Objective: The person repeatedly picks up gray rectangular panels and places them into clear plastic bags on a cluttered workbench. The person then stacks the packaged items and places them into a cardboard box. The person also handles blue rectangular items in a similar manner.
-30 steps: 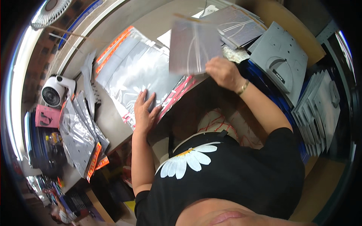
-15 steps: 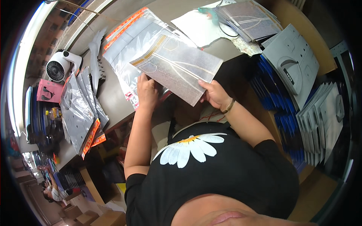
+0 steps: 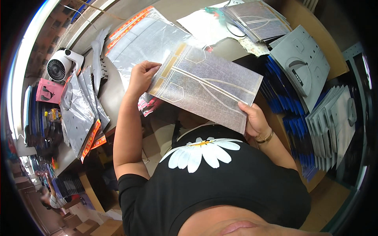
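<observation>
A grey desk (image 3: 112, 88) stretches from near left to far right, a brick wall (image 3: 49, 49) beyond it at left. Bright light (image 3: 24, 53) (perhaps a window; glare blurs it) lines the left; a metal post (image 3: 353, 52) stands right.

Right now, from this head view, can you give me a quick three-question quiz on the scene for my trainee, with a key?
1. True or false: the right hand has its thumb on the printed face of the jeans-print panel.
2. Choose one: the housing of the desk fan is A) red, B) white, C) green.
3. Which hand is nearer the panel's tan band?

Key: 1. True. 2. B. 3. The left hand.
</observation>
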`<state>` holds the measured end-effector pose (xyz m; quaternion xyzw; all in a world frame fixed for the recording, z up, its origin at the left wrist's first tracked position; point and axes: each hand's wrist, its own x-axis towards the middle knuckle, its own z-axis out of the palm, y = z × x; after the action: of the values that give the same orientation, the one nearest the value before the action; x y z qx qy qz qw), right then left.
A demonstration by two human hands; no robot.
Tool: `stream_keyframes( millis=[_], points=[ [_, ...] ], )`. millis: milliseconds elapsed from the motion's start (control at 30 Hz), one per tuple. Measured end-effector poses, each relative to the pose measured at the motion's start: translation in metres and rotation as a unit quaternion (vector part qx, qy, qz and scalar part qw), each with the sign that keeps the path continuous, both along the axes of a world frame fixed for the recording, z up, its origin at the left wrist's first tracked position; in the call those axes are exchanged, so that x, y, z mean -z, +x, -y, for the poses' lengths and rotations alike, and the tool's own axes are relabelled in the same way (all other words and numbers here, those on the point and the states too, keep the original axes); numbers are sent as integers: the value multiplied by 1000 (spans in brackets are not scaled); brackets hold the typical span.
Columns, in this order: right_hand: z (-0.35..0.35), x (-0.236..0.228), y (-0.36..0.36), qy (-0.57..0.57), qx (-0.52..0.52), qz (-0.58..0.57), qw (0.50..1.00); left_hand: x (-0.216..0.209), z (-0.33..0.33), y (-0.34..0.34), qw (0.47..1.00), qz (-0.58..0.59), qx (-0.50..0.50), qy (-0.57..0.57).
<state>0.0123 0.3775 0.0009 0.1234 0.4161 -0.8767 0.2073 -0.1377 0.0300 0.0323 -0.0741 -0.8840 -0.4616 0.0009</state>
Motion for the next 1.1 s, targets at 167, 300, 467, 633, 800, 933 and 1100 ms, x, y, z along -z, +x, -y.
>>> stream_keyframes(
  millis=[167,300,467,633,800,933,1100],
  points=[
    [-12,-6,0,3,-34,20,999,-23,-10,10,939,-178,15,-295],
    [-14,-12,3,-33,-67,39,996,-20,-8,9,953,-180,8,-245],
    [-12,-13,-8,-32,13,-1,999,-19,-9,10,957,-163,26,-239],
    [-6,-13,-1,128,-16,-29,991,-17,-9,11,942,-226,36,-247],
    [4,-19,-5,138,-156,-24,978,-19,-9,14,901,-263,48,-341],
    [-7,-8,-14,41,-99,-15,994,-17,1,14,935,-210,15,-284],
    [6,-11,-7,33,-91,-4,995,-16,7,12,951,-183,15,-247]
  ],
)
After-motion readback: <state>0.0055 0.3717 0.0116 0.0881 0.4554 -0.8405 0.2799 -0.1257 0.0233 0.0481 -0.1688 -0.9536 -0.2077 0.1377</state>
